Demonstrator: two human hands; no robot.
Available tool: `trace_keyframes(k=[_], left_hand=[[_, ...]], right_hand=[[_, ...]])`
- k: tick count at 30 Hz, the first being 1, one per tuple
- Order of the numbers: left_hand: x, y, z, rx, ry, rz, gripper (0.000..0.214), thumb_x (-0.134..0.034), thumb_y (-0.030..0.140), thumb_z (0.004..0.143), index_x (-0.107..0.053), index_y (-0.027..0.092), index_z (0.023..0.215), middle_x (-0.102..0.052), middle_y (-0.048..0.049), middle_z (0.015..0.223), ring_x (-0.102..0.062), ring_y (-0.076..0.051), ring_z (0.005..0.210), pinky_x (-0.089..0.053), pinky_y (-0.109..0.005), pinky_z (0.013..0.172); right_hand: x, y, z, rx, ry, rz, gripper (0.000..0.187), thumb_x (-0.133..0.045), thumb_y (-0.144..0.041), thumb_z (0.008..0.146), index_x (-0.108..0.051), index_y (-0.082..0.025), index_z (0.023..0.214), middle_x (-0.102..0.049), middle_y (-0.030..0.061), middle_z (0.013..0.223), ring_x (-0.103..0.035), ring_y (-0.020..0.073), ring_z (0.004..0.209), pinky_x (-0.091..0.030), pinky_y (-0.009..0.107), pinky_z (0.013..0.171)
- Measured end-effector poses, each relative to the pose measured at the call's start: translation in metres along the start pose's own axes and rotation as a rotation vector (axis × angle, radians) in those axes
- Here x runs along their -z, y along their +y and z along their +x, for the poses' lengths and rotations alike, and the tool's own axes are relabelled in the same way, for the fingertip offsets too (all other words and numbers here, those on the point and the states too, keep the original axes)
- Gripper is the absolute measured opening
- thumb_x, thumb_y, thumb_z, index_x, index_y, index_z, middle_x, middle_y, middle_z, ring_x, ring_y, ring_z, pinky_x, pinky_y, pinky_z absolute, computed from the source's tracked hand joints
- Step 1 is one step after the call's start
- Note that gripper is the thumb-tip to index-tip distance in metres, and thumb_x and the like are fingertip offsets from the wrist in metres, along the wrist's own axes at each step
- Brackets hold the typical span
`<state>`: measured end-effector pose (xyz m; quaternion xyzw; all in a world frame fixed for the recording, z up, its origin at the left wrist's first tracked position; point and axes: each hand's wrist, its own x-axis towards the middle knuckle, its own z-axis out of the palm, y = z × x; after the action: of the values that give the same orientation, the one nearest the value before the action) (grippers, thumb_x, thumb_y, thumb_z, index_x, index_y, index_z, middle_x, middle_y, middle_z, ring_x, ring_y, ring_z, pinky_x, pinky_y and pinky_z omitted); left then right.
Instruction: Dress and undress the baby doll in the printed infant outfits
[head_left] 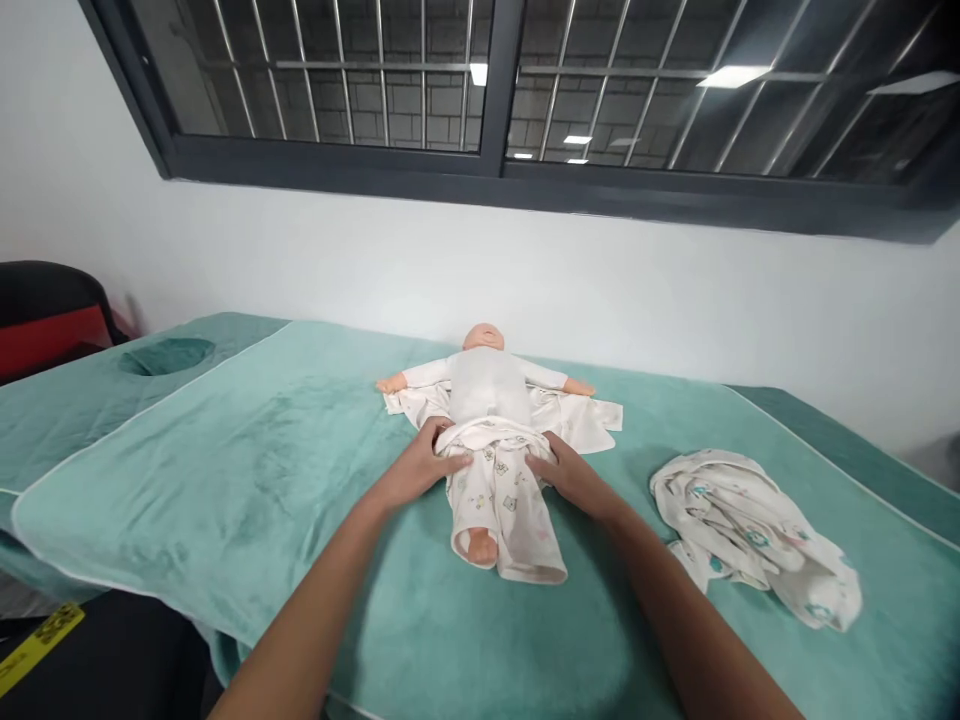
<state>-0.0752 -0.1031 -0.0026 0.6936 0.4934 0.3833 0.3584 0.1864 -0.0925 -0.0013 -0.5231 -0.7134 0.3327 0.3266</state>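
A baby doll (486, 385) in a white bodysuit lies on its back on a teal blanket (247, 470), head toward the wall, arms spread. Printed white trousers (501, 500) cover its legs; one foot shows at the left leg opening. My left hand (421, 462) grips the waistband at the doll's left hip, fingers curled on the cloth. My right hand (562, 470) holds the waistband on the other side. An opened white garment (585, 420) lies spread under the doll's body.
A crumpled printed white cloth (750, 530) lies on the blanket to the right. The blanket covers a padded table with a face hole (169, 355) at far left. A white wall and dark barred window stand behind. A black and red chair (45, 310) is at left.
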Motion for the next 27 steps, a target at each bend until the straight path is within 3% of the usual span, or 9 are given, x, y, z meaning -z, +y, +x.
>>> trace_keyframes(k=[2, 4, 8, 11, 14, 18, 20, 23, 27], left_hand=[[0.005, 0.005, -0.012, -0.064, -0.152, -0.018, 0.083, -0.076, 0.042, 0.065, -0.038, 0.024, 0.137, -0.046, -0.0076, 0.14, -0.047, -0.026, 0.124, -0.041, -0.034, 0.099], [0.004, 0.01, -0.02, -0.085, -0.162, 0.007, 0.093, -0.08, 0.041, 0.06, -0.036, 0.023, 0.14, -0.043, -0.0095, 0.143, -0.043, -0.028, 0.129, -0.037, -0.036, 0.104], [-0.006, 0.021, -0.024, -0.011, -0.014, 0.004, 0.048, -0.07, 0.032, 0.069, -0.057, 0.02, 0.114, -0.064, -0.0051, 0.113, -0.057, -0.025, 0.106, -0.044, -0.037, 0.095], [-0.01, 0.028, -0.033, 0.045, 0.087, -0.032, 0.032, -0.058, 0.029, 0.077, -0.058, 0.018, 0.107, -0.065, -0.0041, 0.101, -0.059, -0.023, 0.098, -0.046, -0.038, 0.091], [-0.012, 0.033, -0.052, -0.007, 0.024, -0.054, 0.055, -0.064, 0.037, 0.076, -0.05, 0.018, 0.125, -0.058, -0.008, 0.12, -0.054, -0.025, 0.112, -0.043, -0.038, 0.098], [-0.023, 0.046, -0.08, -0.089, -0.086, 0.127, 0.106, -0.083, 0.04, 0.054, -0.032, 0.023, 0.145, -0.045, -0.0116, 0.131, -0.044, -0.03, 0.124, -0.037, -0.041, 0.104], [-0.026, 0.059, -0.088, -0.092, -0.086, 0.252, 0.096, -0.081, 0.038, 0.056, -0.038, 0.024, 0.141, -0.05, -0.011, 0.124, -0.048, -0.031, 0.117, -0.04, -0.042, 0.1], [-0.017, 0.087, -0.092, -0.069, -0.149, 0.293, 0.058, -0.07, 0.033, 0.068, -0.055, 0.026, 0.124, -0.061, -0.0077, 0.114, -0.057, -0.03, 0.105, -0.044, -0.04, 0.091], [0.009, 0.124, -0.088, 0.079, -0.285, 0.039, 0.039, -0.068, 0.025, 0.064, -0.063, 0.021, 0.103, -0.067, -0.0044, 0.103, -0.062, -0.027, 0.094, -0.049, -0.033, 0.077]], right_hand=[[0.005, -0.004, -0.014, 0.055, -0.151, 0.044, 0.052, -0.07, -0.046, 0.071, -0.058, -0.02, 0.114, -0.067, 0.0046, 0.107, -0.06, 0.0251, 0.097, -0.049, 0.033, 0.08], [0.003, -0.009, -0.024, 0.077, -0.182, 0.038, 0.06, -0.074, -0.046, 0.069, -0.057, -0.022, 0.121, -0.066, 0.006, 0.115, -0.06, 0.0279, 0.103, -0.048, 0.037, 0.086], [-0.009, -0.019, -0.028, -0.017, -0.006, -0.037, 0.03, -0.063, -0.046, 0.078, -0.067, -0.02, 0.094, -0.071, 0.0062, 0.097, -0.062, 0.0296, 0.092, -0.046, 0.042, 0.086], [-0.008, -0.021, -0.034, -0.028, 0.047, 0.011, 0.031, -0.054, -0.044, 0.084, -0.064, -0.019, 0.097, -0.07, 0.0069, 0.099, -0.063, 0.027, 0.094, -0.047, 0.04, 0.086], [0.001, -0.021, -0.052, 0.027, -0.067, 0.062, 0.044, -0.056, -0.051, 0.082, -0.058, -0.016, 0.108, -0.067, 0.0094, 0.108, -0.061, 0.0263, 0.099, -0.049, 0.038, 0.085], [0.0, -0.029, -0.08, 0.108, -0.185, -0.083, 0.078, -0.079, -0.047, 0.059, -0.049, -0.016, 0.124, -0.061, 0.0125, 0.12, -0.057, 0.0305, 0.108, -0.046, 0.042, 0.09], [-0.003, -0.039, -0.088, 0.086, -0.146, -0.213, 0.066, -0.079, -0.041, 0.059, -0.055, -0.016, 0.116, -0.064, 0.0138, 0.112, -0.057, 0.034, 0.106, -0.042, 0.045, 0.092], [0.003, -0.056, -0.091, 0.064, -0.143, -0.246, 0.04, -0.069, -0.037, 0.069, -0.062, -0.017, 0.103, -0.068, 0.0123, 0.104, -0.06, 0.034, 0.1, -0.043, 0.046, 0.09], [0.037, -0.083, -0.091, 0.069, -0.442, 0.013, 0.026, -0.059, -0.035, 0.078, -0.067, -0.021, 0.099, -0.071, 0.0037, 0.105, -0.064, 0.0263, 0.099, -0.049, 0.037, 0.085]])
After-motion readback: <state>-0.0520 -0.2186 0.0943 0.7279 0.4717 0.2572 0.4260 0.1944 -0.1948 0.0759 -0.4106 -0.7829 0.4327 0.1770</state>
